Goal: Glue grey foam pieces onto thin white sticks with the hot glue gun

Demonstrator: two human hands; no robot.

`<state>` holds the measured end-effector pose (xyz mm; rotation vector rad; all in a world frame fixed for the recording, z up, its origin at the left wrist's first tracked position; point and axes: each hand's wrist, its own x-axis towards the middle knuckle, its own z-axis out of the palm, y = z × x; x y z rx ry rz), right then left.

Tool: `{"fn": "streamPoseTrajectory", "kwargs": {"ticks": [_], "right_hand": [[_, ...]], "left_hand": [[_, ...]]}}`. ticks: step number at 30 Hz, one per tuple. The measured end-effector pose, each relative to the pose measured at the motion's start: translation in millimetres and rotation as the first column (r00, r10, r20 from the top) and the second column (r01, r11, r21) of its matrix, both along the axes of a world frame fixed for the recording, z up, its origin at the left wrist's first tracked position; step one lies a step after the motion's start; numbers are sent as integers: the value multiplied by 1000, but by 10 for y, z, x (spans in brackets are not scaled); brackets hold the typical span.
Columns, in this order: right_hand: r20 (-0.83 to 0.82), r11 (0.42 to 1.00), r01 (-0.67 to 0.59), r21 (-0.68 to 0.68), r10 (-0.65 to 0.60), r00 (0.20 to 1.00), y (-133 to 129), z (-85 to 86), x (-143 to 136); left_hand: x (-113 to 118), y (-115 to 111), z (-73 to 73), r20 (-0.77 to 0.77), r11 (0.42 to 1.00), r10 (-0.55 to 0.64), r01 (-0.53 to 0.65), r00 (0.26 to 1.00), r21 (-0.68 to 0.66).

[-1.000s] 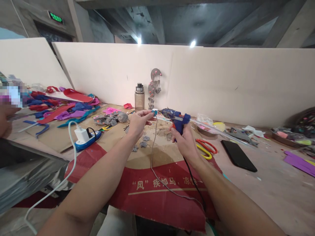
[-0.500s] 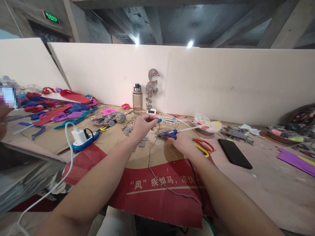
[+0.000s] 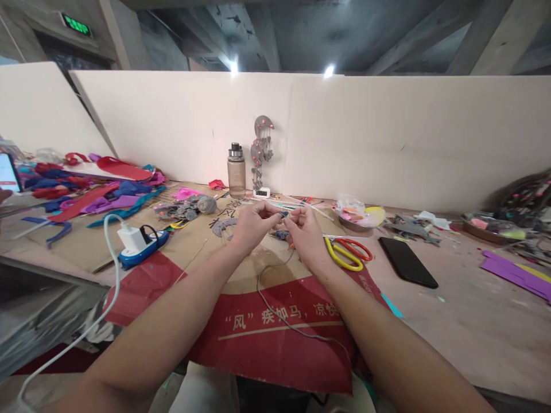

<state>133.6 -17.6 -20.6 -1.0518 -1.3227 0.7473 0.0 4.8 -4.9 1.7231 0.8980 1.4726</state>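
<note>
Small teal piece [image 3: 284,214], partly hidden, is held up btwn both hands, above the mid part of the table [image 3: 473,327]. Left hand [image 3: 255,225]: fingers nearly closed, thumb & index pinching the piece. Right hand [image 3: 306,232]: fingers pinched together, tips right at the piece; can't tell if they grip it or sth. beside it. A thin gray cord [image 3: 259,284] runs from near the right hand down over tan-and-red cardboard [image 3: 267,364] w/ Chinese lettering.

Just under the hands is a blue glue gun [image 3: 282,234], mostly hidden. To the right: scissors [image 3: 359,266] w/ yellow & red handles, then a black phone [image 3: 408,262] lying flat. Behind them, a bowl [image 3: 344,225] w/ pink & yellow bits, and gray scraps [image 3: 415,229]; purple sheets [image 3: 514,274] at far right.

Behind the hands, nr. the white partition [image 3: 365,137]: a tinted bottle [image 3: 236,175], a small white device [image 3: 262,193], and a gray moon-shaped hanging ornament [image 3: 263,123] w/ pink dots.

Left side: gray yarn ball [image 3: 206,204], blue power strip [image 3: 144,251] w/ white plug [image 3: 132,237] & cable [image 3: 115,287], plus a multicolored fabric heap [image 3: 99,192]. At the far left edge, part of another person's hand [image 3: 5,195] by a lit screen [image 3: 8,173].
</note>
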Motion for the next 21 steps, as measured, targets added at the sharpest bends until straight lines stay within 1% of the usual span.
{"fn": "streamPoseTrajectory", "kwargs": {"ticks": [3, 5, 7, 12, 16, 21], "right_hand": [[95, 992, 65, 109, -76, 993, -31, 41, 37], [132, 985, 100, 142, -119, 984, -48, 67, 50], [143, 981, 125, 149, -146, 979, -55, 81, 56], [135, 977, 155, 144, -175, 975, -39, 67, 67], [176, 967, 181, 180, -213, 961, -40, 65, 74], [295, 936, 213, 280, -296, 909, -72, 79, 86]], "left_hand": [[16, -6, 3, 96, 993, -87, 94, 992, -66], [20, -2, -2, 139, 987, -117, 130, 983, -90], [21, 4, -9, 160, 982, -137, 155, 978, -105], [22, 3, -19, 153, 969, -186, 207, 971, -134], [31, -21, -5, 160, 970, -175, 198, 971, -140], [40, -42, 11, 122, 982, -121, 136, 985, -128]]}}
